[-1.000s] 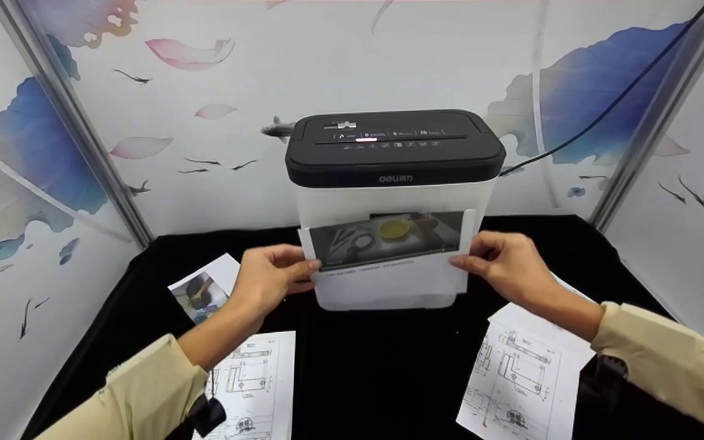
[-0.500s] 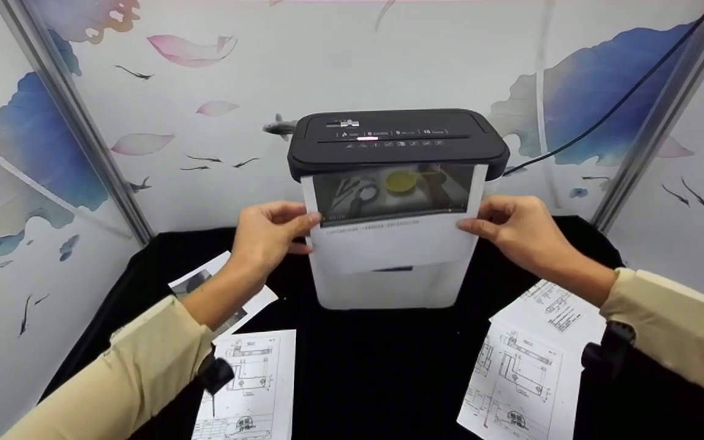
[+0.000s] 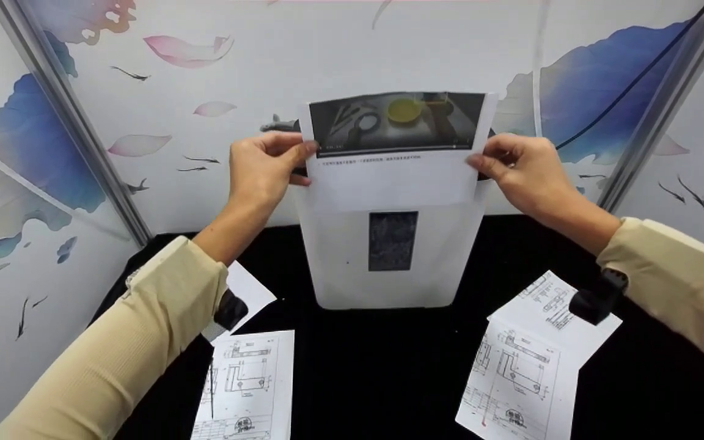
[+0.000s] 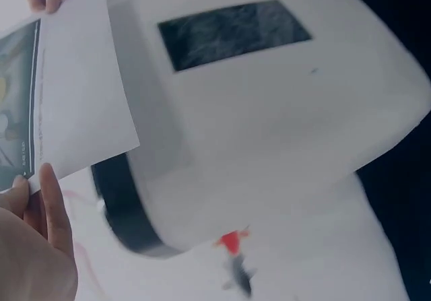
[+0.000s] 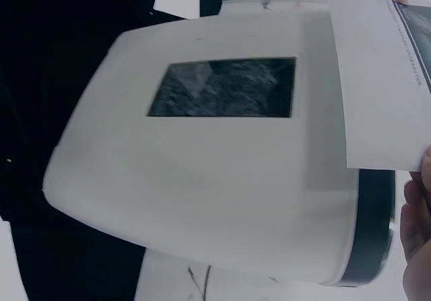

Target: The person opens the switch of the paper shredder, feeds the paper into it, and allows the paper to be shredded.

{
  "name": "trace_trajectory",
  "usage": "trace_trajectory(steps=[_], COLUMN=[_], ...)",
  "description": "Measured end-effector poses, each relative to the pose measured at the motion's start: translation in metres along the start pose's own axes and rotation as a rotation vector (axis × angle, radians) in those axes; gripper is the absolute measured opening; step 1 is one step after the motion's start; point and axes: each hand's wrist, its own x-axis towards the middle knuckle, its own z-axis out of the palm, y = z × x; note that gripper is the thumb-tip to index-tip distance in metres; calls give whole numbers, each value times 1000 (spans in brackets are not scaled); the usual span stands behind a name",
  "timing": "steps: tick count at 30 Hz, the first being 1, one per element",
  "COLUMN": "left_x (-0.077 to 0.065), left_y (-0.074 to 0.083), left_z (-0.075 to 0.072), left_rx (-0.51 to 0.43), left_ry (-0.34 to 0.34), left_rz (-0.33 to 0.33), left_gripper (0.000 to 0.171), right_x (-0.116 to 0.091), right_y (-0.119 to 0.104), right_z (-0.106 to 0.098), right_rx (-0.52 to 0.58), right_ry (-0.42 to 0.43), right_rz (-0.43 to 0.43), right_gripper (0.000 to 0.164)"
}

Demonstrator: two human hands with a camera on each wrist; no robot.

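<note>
A printed sheet of paper (image 3: 395,186) is held upright between the two hands in the head view, a dark photo with a yellow bowl on its upper half. My left hand (image 3: 263,171) pinches its left edge between thumb and fingers. On the opposite edge, my right hand (image 3: 529,165) pinches it the same way. Behind the sheet stands a white paper shredder (image 3: 333,256) with a dark window (image 3: 393,241) in its front. The sheet hides most of the shredder's black lid. In the left wrist view, the lid (image 4: 131,207) shows past the sheet's lower edge.
Sheets with line drawings (image 3: 520,379) lie at the front right of the black cloth (image 3: 376,366). Another drawing sheet (image 3: 254,379) is at the front left, with a partly covered sheet (image 3: 251,290) behind it. A black cable (image 3: 633,88) runs along the back wall.
Both hands have raised the sheet from low in front of the shredder's bin up to its lid. The shredder's window has come into view below the sheet.
</note>
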Motion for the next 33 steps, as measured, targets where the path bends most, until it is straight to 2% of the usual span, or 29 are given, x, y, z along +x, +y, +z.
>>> trace_trajectory(steps=[8, 16, 20, 28, 33], left_x=[23, 43, 51, 58, 57], left_y=[26, 41, 40, 27, 17], left_z=[5, 19, 23, 26, 29], left_rx=[-90, 32, 59, 58, 74], left_ry=[32, 76, 91, 129, 121], left_rz=[45, 128, 146, 139, 128], left_gripper=[26, 22, 20, 17, 17], right_x=[32, 59, 66, 77, 80], right_y=[-12, -11, -7, -3, 1], right_z=[-7, -13, -13, -10, -12], right_rx=[37, 105, 99, 34, -25], right_ry=[58, 98, 90, 20, -11], right_rz=[75, 145, 184, 308, 320], right_gripper=[21, 12, 13, 31, 32])
